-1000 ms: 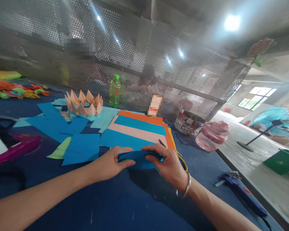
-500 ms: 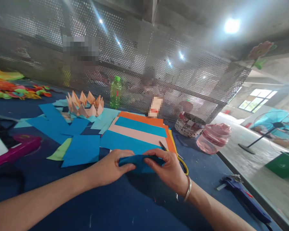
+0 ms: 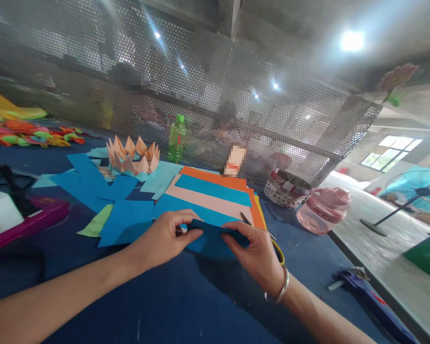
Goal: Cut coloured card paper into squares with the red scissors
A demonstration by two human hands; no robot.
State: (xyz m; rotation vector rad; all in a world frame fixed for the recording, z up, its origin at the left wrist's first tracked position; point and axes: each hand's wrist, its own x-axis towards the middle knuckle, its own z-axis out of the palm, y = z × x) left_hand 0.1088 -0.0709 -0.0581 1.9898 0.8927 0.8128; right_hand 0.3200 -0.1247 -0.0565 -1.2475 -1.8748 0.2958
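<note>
A piece of blue paper (image 3: 211,239) is held up between both hands, just above the table's near side. My left hand (image 3: 175,234) pinches its left end between thumb and fingers. At the right end, my right hand (image 3: 254,246) grips it the same way, a bangle on that wrist. Scissors with yellow handles (image 3: 279,252) lie partly hidden behind the right hand. Beyond the hands is a stack of orange, pink and blue sheets (image 3: 215,200). More blue paper (image 3: 125,222) and a green piece (image 3: 96,222) lie left of the stack.
A ring of folded peach paper points (image 3: 134,162) stands behind the blue pieces, near a green bottle (image 3: 177,138). To the right are a round container (image 3: 284,188), a pink jug (image 3: 324,210) and a blue glue gun (image 3: 376,303). A magenta tool (image 3: 39,217) lies left.
The blue paper has tipped, so more of its flat face shows. My left hand has risen slightly, and the whole view has shifted a little.
</note>
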